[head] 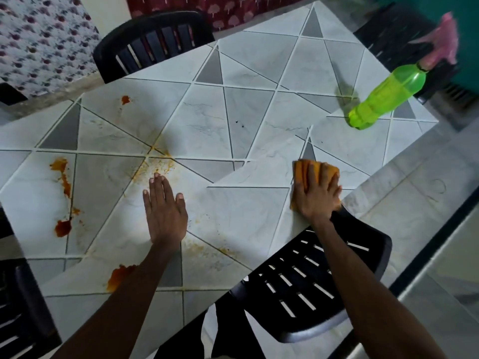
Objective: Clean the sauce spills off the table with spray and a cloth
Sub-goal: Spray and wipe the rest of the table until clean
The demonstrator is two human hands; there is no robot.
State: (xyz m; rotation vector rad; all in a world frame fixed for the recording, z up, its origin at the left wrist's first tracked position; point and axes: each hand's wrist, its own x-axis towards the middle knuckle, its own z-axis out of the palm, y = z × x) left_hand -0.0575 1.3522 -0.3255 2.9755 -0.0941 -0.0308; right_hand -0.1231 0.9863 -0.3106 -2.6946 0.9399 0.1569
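The person's right hand presses flat on a folded orange cloth, fingers spread apart across it rather than curled around it. Cloth and hand sit right at the edge of the bench nearest the person, just above the back of a black chair pushed in at that edge.

The left hand lies palm down on the bare bench top further in from that edge. Its fingers are straight and close together, the thumb is held out to the side, and it holds nothing. Just past its fingertips is a thin orange smear spread along the tile lines.

A long sauce streak runs near the left edge and ends in a darker pool. A small sauce spot sits close to the far edge. A sauce blotch lies toward the near left corner, partly hidden by the left forearm. Fainter orange specks lie between the two arms.

The green spray bottle stands on its base near the right corner of the bench, well apart from both hands. Its pink trigger head is blurred.

A second black chair stands at the far edge, and part of a third chair shows at the left edge.
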